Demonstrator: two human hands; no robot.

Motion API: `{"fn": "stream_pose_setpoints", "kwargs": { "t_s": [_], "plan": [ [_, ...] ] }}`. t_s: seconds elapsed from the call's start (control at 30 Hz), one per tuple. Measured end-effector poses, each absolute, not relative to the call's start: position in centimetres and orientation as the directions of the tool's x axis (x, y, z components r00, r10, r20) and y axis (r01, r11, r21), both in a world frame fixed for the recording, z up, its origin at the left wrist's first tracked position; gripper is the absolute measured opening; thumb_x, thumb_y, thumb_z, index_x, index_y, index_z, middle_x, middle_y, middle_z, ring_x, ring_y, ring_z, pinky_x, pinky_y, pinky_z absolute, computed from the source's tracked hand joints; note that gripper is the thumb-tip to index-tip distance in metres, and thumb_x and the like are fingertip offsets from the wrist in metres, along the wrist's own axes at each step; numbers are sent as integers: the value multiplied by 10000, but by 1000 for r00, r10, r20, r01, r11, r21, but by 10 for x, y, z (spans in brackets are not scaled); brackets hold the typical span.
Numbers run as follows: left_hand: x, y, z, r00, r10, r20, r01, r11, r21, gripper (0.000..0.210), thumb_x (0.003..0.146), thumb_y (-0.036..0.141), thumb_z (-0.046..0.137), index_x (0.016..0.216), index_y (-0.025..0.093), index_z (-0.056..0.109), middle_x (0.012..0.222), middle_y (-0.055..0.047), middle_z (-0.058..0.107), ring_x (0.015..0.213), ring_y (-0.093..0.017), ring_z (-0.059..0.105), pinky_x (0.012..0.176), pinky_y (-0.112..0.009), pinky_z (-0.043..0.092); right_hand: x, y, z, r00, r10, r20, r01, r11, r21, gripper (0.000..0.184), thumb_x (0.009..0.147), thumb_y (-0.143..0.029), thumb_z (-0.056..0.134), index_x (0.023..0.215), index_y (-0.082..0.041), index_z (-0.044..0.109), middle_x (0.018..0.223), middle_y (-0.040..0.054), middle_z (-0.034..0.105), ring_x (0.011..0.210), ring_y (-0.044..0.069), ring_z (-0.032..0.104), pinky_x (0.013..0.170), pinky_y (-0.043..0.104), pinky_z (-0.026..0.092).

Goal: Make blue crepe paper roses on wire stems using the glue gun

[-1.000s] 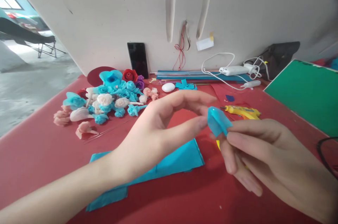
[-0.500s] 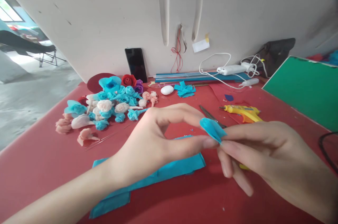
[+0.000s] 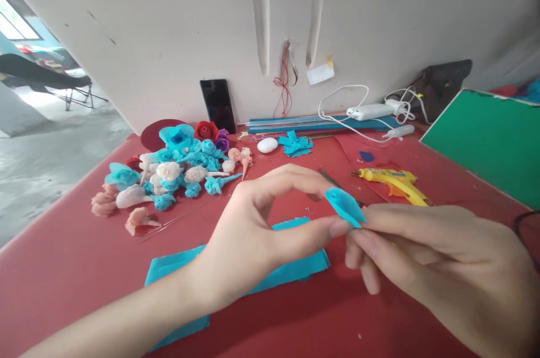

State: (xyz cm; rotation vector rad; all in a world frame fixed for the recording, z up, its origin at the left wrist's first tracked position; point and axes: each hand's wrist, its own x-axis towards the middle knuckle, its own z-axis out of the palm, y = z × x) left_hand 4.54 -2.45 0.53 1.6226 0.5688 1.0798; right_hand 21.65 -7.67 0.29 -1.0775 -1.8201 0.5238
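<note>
Between both hands, above the red table, is a small curled piece of blue crepe paper (image 3: 345, 207), shaped like a petal. My right hand (image 3: 426, 251) pinches its lower right end between thumb and forefinger, the other fingers bent underneath. On the paper's left side, my left hand (image 3: 270, 223) holds it with the thumb at the lower edge and the fingers arched behind the upper edge. Folded blue crepe paper (image 3: 291, 268) lies on the table below, partly covered by my left wrist. Scissors (image 3: 331, 178) lie behind the held piece, mostly hidden.
Paper flowers (image 3: 169, 172) in blue, white, pink and red are heaped at left. A yellow glue gun (image 3: 392, 180) lies at right, before a green board (image 3: 485, 144). Blue scraps (image 3: 296, 144), a white egg-shaped object (image 3: 267, 145), a phone (image 3: 217, 104) and a white power strip (image 3: 369, 112) are along the back.
The blue piece has turned and shifted slightly right, now showing a broader face. My right hand's lower fingers have curled in, and both hands have moved a little.
</note>
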Motion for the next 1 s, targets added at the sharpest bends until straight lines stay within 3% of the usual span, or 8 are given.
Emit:
{"fn": "stream_pose_setpoints", "kwargs": {
  "t_s": [0.3,0.53,1.0],
  "plan": [
    [46,-27,4,463,796,391,-159,-359,920,91,736,123,709,754,211,690,834,21,631,825,-96,580,812,-187,466,215,-78,-1,-195,782,593,531,592,-607,143,882,-216,521,754,-257,566,539,-86,572,439,30,538,457,94,443],
    [45,-27,4,483,780,397,-123,-388,913,109,740,111,700,777,212,682,857,12,627,833,-114,579,826,-217,467,218,-77,2,-205,780,591,564,588,-580,149,864,-209,540,722,-247,565,527,-71,568,399,43,499,396,124,412],
    [46,-27,1,458,802,383,-196,-328,924,143,729,110,714,764,246,742,793,50,614,739,-47,585,701,-112,494,220,-77,2,-185,778,600,531,593,-605,134,847,-220,548,743,-278,609,531,-112,575,396,4,511,403,49,414]
  ]
}}
